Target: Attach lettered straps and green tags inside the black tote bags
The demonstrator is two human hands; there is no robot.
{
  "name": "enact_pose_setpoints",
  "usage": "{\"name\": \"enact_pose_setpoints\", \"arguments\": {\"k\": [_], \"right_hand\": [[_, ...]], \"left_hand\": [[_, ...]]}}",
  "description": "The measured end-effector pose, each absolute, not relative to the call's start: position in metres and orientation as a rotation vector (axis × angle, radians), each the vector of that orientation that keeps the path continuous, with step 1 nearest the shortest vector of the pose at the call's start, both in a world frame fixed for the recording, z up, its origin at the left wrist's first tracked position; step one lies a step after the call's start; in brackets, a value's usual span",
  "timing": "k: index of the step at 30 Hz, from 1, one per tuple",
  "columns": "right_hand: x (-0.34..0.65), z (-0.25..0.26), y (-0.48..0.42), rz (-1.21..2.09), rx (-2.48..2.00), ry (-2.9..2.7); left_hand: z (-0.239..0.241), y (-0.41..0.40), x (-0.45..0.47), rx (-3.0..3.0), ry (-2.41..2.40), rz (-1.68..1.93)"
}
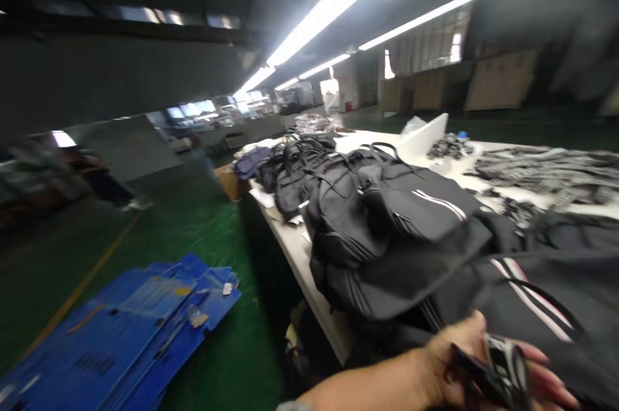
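Observation:
My left hand (464,359) reaches in from the bottom, thumb up and fingers pointing right. Lying across its palm is a small bundle of black and grey straps (505,366), blurred by motion, with the fingers partly curled behind it. Just beyond the hand, a black bag with white and red stripes (532,295) lies on the worktable. Behind that, more black bags (416,204) are piled up, some with handles and zips showing. My right hand is out of the picture.
A long white worktable (290,250) runs away from me. Grey straps (546,172) and dark small parts (449,146) lie at its far side, near a white upright divider (425,137). Blue sheets (130,327) are stacked on the green floor (193,230). A cardboard box (229,184) stands beside the table.

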State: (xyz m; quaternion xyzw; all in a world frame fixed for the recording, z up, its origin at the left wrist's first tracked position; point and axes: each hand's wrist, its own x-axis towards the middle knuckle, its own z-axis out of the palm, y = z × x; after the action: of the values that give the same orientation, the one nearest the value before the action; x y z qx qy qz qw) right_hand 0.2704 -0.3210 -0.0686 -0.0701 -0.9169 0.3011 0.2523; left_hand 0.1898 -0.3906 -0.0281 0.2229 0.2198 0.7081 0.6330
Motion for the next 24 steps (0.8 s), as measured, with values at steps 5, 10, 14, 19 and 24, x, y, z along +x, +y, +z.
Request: {"name": "enact_pose_setpoints", "arguments": {"k": [5, 10, 14, 19, 24], "right_hand": [[0.364, -0.026, -0.353, 1.037, -0.599, -2.549], [0.361, -0.021, -0.36, 1.306, -0.854, -2.091], [0.369, -0.027, -0.371, 1.378, -0.922, -1.885], [0.375, -0.028, -0.377, 1.359, -0.864, -1.874], [0.379, -0.024, -0.383, 1.574, -0.904, -1.592]], "left_hand": [[-0.011, -0.394, 0.2, 0.27, 0.478, 1.444], [-0.008, -0.39, 0.196, 0.317, 0.452, 1.333], [-0.016, -0.393, 0.209, 0.504, 0.569, 1.241], [-0.018, -0.391, 0.221, 0.507, 0.762, 1.137], [-0.011, -0.392, 0.222, 0.304, 0.729, 1.131]]}}
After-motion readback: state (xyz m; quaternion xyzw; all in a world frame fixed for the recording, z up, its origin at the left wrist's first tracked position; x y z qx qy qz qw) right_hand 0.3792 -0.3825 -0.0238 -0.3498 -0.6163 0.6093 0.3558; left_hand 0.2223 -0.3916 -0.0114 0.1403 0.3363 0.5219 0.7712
